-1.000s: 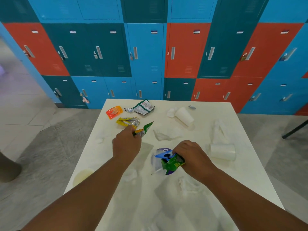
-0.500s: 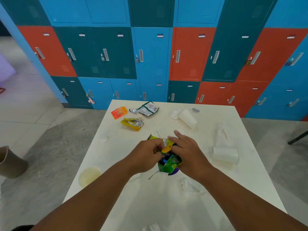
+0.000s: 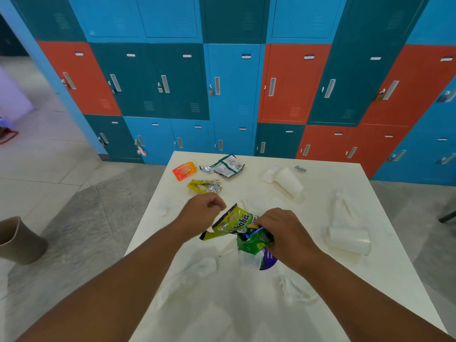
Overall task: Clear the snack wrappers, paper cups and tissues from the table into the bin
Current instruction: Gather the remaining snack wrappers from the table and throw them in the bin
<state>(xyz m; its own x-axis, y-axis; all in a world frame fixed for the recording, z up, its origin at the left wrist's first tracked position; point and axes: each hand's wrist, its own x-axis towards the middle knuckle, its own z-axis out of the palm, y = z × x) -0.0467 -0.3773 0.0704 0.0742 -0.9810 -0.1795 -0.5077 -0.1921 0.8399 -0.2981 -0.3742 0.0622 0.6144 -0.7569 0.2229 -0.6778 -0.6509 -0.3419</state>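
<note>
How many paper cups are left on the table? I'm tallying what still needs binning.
2. One paper cup lies on its side near the table's far edge; the other paper cup lies on its side at the right. Neither is in the hands. White tissues could hide more.

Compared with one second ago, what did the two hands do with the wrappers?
The left hand carried the yellow-green chips wrapper from the far side to the right hand, let go and is pulling back, loosely closed and empty. The right hand now grips it together with its bunch of wrappers. The orange wrapper, yellow wrapper and both cups stayed.
</note>
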